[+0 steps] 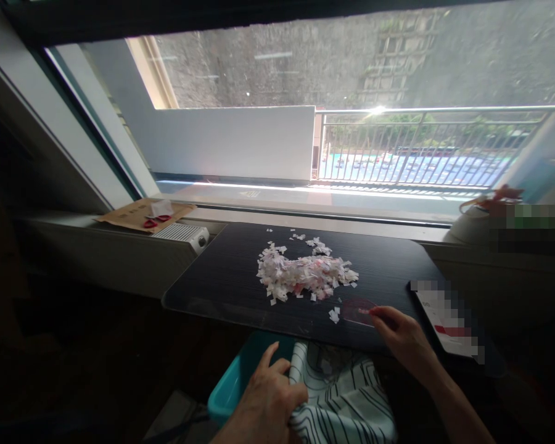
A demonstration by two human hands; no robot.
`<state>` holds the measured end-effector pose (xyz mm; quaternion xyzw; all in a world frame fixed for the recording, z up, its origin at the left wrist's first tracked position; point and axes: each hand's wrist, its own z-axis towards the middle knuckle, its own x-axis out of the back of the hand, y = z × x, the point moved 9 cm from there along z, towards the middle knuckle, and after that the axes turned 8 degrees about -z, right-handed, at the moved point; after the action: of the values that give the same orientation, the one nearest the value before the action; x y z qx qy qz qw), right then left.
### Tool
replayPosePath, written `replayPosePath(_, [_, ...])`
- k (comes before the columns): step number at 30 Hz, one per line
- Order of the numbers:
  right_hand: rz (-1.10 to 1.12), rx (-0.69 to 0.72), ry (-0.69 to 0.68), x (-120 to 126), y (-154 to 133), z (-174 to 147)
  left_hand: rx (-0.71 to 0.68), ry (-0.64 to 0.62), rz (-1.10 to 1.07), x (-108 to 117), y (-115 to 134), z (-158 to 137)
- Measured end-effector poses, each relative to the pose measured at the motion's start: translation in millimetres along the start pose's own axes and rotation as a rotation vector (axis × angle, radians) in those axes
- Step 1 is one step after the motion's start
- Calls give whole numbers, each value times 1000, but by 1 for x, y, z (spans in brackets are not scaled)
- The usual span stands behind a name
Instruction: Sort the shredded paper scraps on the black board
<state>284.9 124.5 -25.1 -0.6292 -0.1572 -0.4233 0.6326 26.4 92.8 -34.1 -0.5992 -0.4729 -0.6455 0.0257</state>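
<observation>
My right hand [404,338] pinches a thin translucent pinkish card [357,312] between thumb and fingers, close to the front edge of the dark table [203,287]. Beside the card's left end lie a few paper scraps [334,316]. A larger pile of small cut paper pieces [305,271], mostly white with some pink, is heaped mid-table. Below the edge, my left hand [275,382] grips the rim of a striped cloth [346,401], its index finger stretched out. The cloth hangs in a teal basin [224,394], with some pale scraps inside its fold.
A phone [446,320] lies at the table's right. On the sill at left, red-handled scissors [156,221] rest on a brown paper envelope [124,214], near a white ridged box [182,234]. A white pot [467,227] stands at right. A window runs behind the table.
</observation>
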Motion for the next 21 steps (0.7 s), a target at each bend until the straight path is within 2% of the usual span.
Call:
replayPosePath(3, [3,37,26,4,-5,-1,-5,9,-7,1,3,0])
replayPosePath(7, [35,134,-20,-4,-18,1,-17,22,-1,2,6,2])
replayPosePath(12, [-57,47,-31,3,-8,-6,-12,11,8,1,4,3])
replayPosePath(16, [-21,48,-177,0,-8,-19,-26,26,-1,2,5,3])
replayPosePath(21, [2,-12,-174,2,-4,-24,-35,34,-21,0,8,2])
